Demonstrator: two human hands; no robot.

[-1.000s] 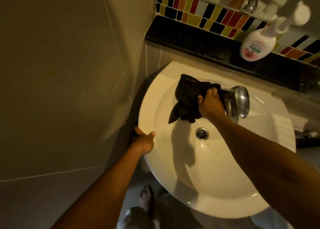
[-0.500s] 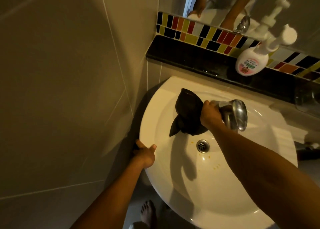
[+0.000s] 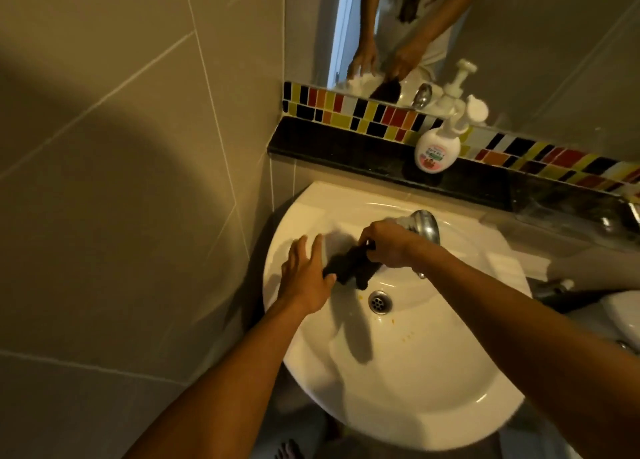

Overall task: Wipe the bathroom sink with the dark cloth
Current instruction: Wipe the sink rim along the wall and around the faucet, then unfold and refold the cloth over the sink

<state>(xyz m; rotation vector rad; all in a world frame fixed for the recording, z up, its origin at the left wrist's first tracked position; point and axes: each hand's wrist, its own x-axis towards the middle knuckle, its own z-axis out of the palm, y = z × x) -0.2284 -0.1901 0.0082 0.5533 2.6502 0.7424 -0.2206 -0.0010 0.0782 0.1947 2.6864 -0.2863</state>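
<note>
A white oval sink point(image 3: 408, 382) fills the middle of the view, with a metal drain point(image 3: 380, 301) and small orange specks near it. The dark cloth point(image 3: 349, 268) hangs bunched over the basin, just left of the chrome tap point(image 3: 426, 226). My right hand point(image 3: 389, 243) grips the cloth's upper end. My left hand point(image 3: 306, 275) is over the basin's left side, fingers spread, its thumb side touching the cloth's lower left end.
A white pump soap bottle point(image 3: 438, 150) stands on the black ledge point(image 3: 329, 150) behind the sink, under a multicoloured tile strip and a mirror. A beige tiled wall point(image 3: 138, 181) closes in on the left. Another white fixture point(image 3: 616, 320) sits at the right.
My left hand left the sink's left rim and moved up into the basin to the cloth. My right hand lowered the cloth from beside the tap toward the drain. The camera tilted up.
</note>
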